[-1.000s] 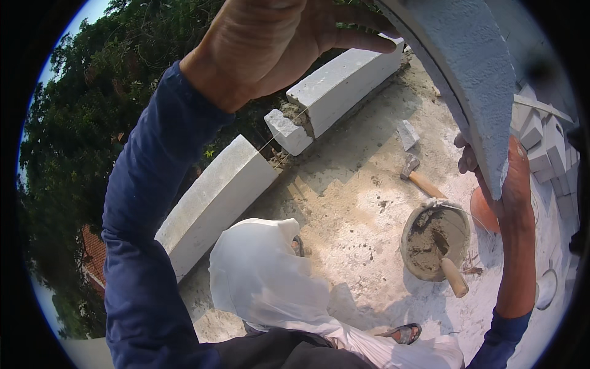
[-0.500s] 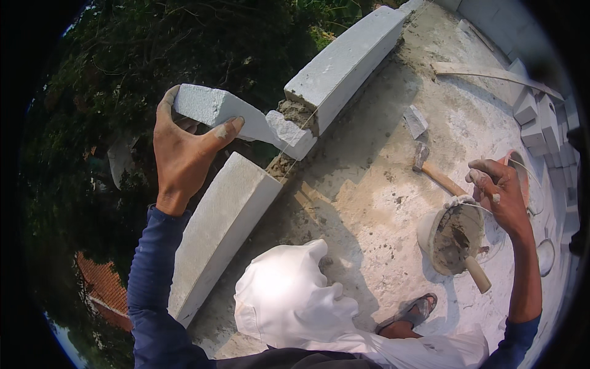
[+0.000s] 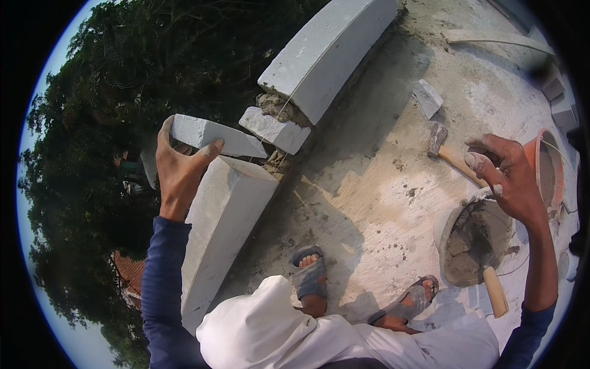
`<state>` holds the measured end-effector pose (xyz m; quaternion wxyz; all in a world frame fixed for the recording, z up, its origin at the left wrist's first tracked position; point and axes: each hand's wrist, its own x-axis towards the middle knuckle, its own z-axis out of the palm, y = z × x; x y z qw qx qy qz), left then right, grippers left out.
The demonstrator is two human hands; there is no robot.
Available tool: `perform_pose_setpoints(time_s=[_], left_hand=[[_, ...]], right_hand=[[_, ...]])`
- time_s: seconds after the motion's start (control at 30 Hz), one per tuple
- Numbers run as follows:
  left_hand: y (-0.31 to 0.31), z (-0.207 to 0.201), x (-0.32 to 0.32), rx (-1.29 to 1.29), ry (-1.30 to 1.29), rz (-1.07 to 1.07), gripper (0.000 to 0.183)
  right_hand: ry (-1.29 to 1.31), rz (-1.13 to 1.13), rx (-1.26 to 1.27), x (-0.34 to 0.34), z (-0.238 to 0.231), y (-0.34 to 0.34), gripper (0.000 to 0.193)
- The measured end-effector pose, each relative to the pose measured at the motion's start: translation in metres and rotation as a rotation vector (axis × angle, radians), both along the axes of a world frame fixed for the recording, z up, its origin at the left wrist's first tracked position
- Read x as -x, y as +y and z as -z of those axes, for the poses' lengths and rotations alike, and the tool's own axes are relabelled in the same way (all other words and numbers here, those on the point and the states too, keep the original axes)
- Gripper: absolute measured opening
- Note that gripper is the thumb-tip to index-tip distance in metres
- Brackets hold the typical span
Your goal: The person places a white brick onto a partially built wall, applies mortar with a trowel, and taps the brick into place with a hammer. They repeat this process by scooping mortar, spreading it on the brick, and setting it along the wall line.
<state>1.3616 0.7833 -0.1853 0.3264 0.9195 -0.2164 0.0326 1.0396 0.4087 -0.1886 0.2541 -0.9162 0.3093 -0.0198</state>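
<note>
My left hand [image 3: 178, 172] grips a white wedge-shaped block piece [image 3: 227, 139] between thumb and fingers, above the end of the near long block [image 3: 230, 212]. Beside the wedge's thin end, a small white block piece [image 3: 279, 132] rests in the gap between the long blocks, against mortar [image 3: 275, 106] at the end of the far long block [image 3: 332, 55]. A thin string [image 3: 286, 106] runs along the row. My right hand [image 3: 507, 175] is raised over the mortar bucket [image 3: 448, 246], fingers loosely curled and apart, with nothing visible in them.
A trowel [image 3: 491, 283] stands in the bucket. Close by lie a hammer [image 3: 452, 157] and a white offcut [image 3: 428, 98]. Farther right are an orange bucket [image 3: 552, 166], a plank [image 3: 498, 38] and stacked blocks [image 3: 560, 104]. Trees [image 3: 92, 154] fill the drop beyond the wall.
The wedge piece has shifted left, away from the small piece, which now shows whole in the gap. My view has tilted, and both of my feet now show.
</note>
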Motion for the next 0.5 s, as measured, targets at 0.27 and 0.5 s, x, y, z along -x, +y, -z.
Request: perform_pose_setpoints(time_s=[0.27, 0.5], left_hand=[[-0.018, 0.033, -0.008, -0.030, 0.085, 0.053, 0.111], [-0.018, 0.047, -0.013, -0.136, 0.090, 0.033, 0.113]], right_hand=[[0.225, 0.021, -0.003, 0.021, 0.022, -0.011, 0.043], [0.247, 0.008, 0.024, 0.035, 0.035, -0.015, 0.042]])
